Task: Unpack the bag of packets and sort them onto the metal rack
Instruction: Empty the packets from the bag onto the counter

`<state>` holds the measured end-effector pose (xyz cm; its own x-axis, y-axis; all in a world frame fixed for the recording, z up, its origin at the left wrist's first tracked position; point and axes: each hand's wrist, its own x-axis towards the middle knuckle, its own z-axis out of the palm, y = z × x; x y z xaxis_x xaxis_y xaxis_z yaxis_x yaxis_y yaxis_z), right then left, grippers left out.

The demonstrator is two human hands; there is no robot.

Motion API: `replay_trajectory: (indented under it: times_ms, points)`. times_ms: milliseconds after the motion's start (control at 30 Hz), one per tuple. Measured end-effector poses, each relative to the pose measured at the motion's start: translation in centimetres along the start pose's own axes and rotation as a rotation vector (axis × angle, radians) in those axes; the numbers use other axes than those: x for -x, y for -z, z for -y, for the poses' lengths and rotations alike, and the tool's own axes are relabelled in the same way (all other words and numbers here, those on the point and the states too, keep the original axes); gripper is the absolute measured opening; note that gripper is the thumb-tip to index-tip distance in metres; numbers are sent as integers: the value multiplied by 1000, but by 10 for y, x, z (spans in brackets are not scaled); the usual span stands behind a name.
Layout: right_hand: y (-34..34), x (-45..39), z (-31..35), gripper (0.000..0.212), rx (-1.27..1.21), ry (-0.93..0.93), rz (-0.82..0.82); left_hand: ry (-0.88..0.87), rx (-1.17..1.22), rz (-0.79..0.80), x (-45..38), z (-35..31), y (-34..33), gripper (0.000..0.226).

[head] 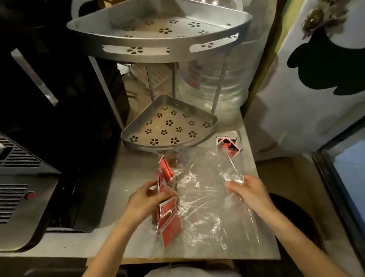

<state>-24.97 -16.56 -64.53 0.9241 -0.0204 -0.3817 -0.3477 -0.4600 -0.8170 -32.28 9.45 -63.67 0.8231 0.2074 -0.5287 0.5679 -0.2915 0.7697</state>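
The bare left hand (148, 201) curls its fingers closed around a grip. The bare right hand (249, 191) pinches, apparently thumb against fingertips, both forearms reaching forward.

Location: cramped home kitchen corner. Indicators: metal corner rack (160, 42) on a tabletop (132, 178), large water jug (226, 88), vented appliance (12, 186).

Red packet strip (168, 208) held up, clear bag (208, 201) flat, rack (169, 125) bare

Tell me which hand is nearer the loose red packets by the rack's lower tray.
Right. The right hand, gripping the clear plastic bag, sits just below the loose red packets; the left hand is farther left, holding a red packet strip.
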Motion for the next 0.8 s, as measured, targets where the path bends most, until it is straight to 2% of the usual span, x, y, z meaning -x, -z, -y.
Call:
replay_trajectory:
  times_ms: [100, 167, 233, 333, 433, 533, 600, 700, 800]
  points:
    - [-2, 5, -2, 33, 218, 44, -105, -33, -78, -94, 1, 0, -5, 93]
    - [-6, 7, -5, 66, 375, 87, -135, -23, -137, -163, 0, -1, -6, 88]
    - [-8, 5, -9, 86, 493, 113, -135, -6, -176, -145, -1, -2, -5, 99]
    - [-6, 5, -6, 81, 583, 148, -122, -6, -85, -84, 5, -10, -1, 109]
    - [1, 4, 4, 70, 593, 251, -200, -113, -73, -188, 13, -27, -2, 103]
    - [5, -2, 17, 59, 583, 361, -204, -477, -299, -361, 18, -51, -12, 74]
    - [2, -9, 28, 53, 543, 439, -156, -646, -447, -351, 15, -63, -26, 67]
    - [-9, -17, 45, 49, 547, 577, -120, -690, -766, -303, 2, -68, -49, 67]
    - [-22, -24, 52, 55, 780, 762, -164, -576, -944, -290, -18, -60, -59, 60]
